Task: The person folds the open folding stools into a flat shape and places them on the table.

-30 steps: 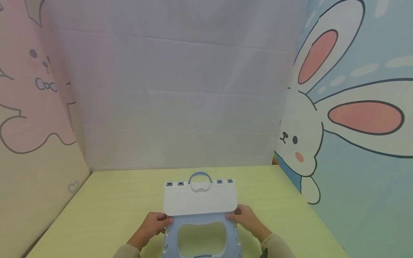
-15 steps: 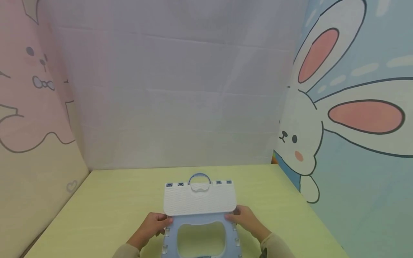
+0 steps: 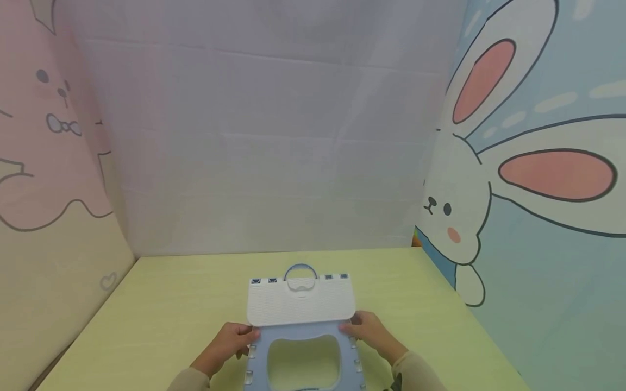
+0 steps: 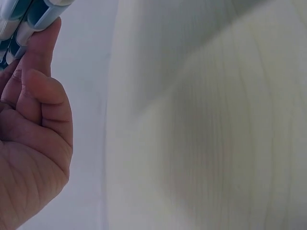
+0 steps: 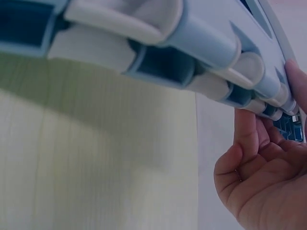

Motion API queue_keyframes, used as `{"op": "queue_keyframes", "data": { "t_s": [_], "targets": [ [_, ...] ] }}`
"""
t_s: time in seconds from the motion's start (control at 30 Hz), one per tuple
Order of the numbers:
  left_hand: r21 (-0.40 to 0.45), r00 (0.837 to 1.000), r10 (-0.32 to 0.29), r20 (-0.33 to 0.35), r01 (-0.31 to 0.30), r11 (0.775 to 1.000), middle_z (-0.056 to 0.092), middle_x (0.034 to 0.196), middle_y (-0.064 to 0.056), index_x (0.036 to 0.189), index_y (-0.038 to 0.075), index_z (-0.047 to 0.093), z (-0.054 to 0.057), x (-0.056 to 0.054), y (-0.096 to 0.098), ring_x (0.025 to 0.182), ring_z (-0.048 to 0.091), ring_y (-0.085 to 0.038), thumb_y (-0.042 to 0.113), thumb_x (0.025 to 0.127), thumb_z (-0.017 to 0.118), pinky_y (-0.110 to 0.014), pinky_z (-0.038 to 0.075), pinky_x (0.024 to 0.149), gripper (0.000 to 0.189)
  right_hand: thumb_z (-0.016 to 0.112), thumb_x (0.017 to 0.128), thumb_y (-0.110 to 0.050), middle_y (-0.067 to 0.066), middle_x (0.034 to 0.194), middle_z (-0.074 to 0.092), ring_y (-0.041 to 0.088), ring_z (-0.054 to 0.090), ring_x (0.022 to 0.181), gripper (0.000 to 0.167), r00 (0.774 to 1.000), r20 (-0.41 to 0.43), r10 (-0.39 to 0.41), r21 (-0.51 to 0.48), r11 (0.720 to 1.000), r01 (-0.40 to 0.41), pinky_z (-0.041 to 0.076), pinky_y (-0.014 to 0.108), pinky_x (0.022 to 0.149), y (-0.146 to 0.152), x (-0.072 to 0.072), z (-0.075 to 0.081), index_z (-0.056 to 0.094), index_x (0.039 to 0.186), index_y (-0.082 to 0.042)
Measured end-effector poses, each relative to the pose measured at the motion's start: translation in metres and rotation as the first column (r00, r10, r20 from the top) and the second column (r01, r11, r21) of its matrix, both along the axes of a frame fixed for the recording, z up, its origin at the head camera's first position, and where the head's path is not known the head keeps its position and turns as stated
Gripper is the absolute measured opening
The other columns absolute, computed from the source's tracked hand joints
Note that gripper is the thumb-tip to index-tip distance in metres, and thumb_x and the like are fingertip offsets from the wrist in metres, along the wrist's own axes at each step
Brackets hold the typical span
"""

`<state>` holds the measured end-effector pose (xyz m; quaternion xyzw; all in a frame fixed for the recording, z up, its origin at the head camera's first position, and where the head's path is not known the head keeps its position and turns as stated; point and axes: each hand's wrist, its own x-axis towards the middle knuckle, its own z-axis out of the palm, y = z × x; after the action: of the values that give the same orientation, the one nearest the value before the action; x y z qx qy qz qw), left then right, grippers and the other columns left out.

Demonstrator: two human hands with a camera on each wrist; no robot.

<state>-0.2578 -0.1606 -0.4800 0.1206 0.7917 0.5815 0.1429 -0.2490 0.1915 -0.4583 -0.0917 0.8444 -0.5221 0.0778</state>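
Note:
A plastic folding stool [image 3: 300,304], part folded, is in front of me at the bottom middle of the head view. Its white textured panel is on top, with a blue carry handle [image 3: 300,266] raised at the far edge. Below it, a light-blue panel [image 3: 261,361] with a large opening runs out of the frame. My left hand [image 3: 227,347] grips the left edge near the fold, thumb on the blue face. On the opposite edge my right hand [image 3: 374,334] holds it the same way. In the right wrist view, fingers [image 5: 247,132] curl under the hinged edge [image 5: 206,38].
The pale yellow table [image 3: 186,293] spreads around the stool. A whitish cloth backdrop [image 3: 274,163] hangs behind it. Rabbit-print sheets stand at the right [image 3: 459,201] and a pink-character sheet [image 3: 73,163] at the left.
The stool's white panel and the right hand have shifted very slightly left in the head view. Both hands keep the same grip.

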Motion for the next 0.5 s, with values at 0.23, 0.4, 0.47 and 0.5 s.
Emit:
{"op": "queue_keyframes", "data": {
  "t_s": [0.23, 0.4, 0.47, 0.5],
  "targets": [
    [-0.015, 1.0, -0.009, -0.012, 0.009, 1.0, 0.071, 0.084, -0.012, 0.099, -0.012, 0.065, -0.0012, 0.0005, -0.0006, 0.063, 0.065, -0.016, 0.026, 0.093, 0.062, -0.023, 0.04, 0.051, 0.039, 0.072, 0.084, -0.03, 0.005, 0.084, 0.065, 0.016, 0.058, 0.074, 0.046, 1.0, -0.002, -0.011, 0.008, 1.0, 0.011, 0.05, 0.034, 0.066, -0.0011, -0.0019, -0.0033, 0.062, 0.102, 0.011],
    [-0.018, 1.0, -0.009, 0.002, 0.009, 1.0, 0.071, 0.082, -0.01, 0.098, -0.012, 0.065, -0.0014, 0.0009, -0.0009, 0.061, 0.063, -0.014, 0.027, 0.093, 0.063, -0.023, 0.04, 0.051, 0.039, 0.072, 0.084, -0.03, 0.004, 0.083, 0.064, 0.016, 0.057, 0.074, 0.045, 1.0, 0.01, -0.01, 0.016, 1.0, 0.01, 0.05, 0.033, 0.066, -0.0012, -0.0023, -0.004, 0.062, 0.101, 0.01],
    [-0.021, 1.0, -0.008, 0.006, 0.008, 1.0, 0.071, 0.082, -0.009, 0.099, -0.012, 0.065, -0.002, 0.0007, -0.0011, 0.06, 0.063, -0.013, 0.027, 0.093, 0.063, -0.023, 0.04, 0.051, 0.04, 0.071, 0.084, -0.031, 0.004, 0.083, 0.064, 0.016, 0.057, 0.074, 0.046, 1.0, 0.018, -0.012, 0.026, 1.0, 0.011, 0.05, 0.033, 0.066, -0.0013, -0.002, -0.0038, 0.062, 0.102, 0.01],
    [-0.025, 1.0, -0.007, 0.008, 0.007, 1.0, 0.071, 0.082, -0.009, 0.099, -0.012, 0.065, -0.0023, 0.0005, -0.0013, 0.06, 0.062, -0.013, 0.027, 0.093, 0.063, -0.023, 0.04, 0.051, 0.04, 0.071, 0.085, -0.032, 0.004, 0.083, 0.064, 0.016, 0.057, 0.075, 0.046, 1.0, 0.021, -0.011, 0.03, 0.999, 0.01, 0.05, 0.033, 0.066, -0.0015, -0.0019, -0.0035, 0.062, 0.102, 0.01]
  ]
}}
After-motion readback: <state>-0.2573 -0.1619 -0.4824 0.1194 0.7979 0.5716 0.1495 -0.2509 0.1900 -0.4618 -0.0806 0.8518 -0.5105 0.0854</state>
